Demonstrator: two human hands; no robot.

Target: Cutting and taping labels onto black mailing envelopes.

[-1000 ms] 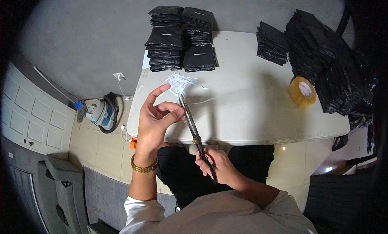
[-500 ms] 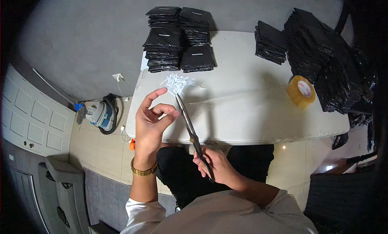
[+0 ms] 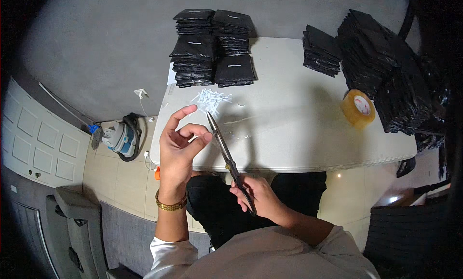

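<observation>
My right hand (image 3: 256,196) is wrapped round the handles of a pair of scissors (image 3: 223,151) with black handles and metal blades. The blades point away from me and lie nearly together. Beside them, my left hand (image 3: 182,143) is raised, thumb and one finger pinched, another finger stretched out above. Whatever sits in the pinch is too small or clear to make out. Faint see-through glints (image 3: 238,136) show just right of the blades. Beyond the tips lies a loose pile of small white paper strips (image 3: 211,99) on the white table (image 3: 289,120).
Stacks of flat black plastic packages (image 3: 194,48), some with a white strip on top, stand at the far left. More black packages (image 3: 320,50) and a large black heap (image 3: 381,62) fill the right, near a clear-yellow tape roll (image 3: 359,109). A vacuum cleaner (image 3: 120,138) stands on the floor.
Both hands and the scissors have barely shifted. The scissor tips have moved slightly left, and the see-through glints now show more to the right of the blades.
</observation>
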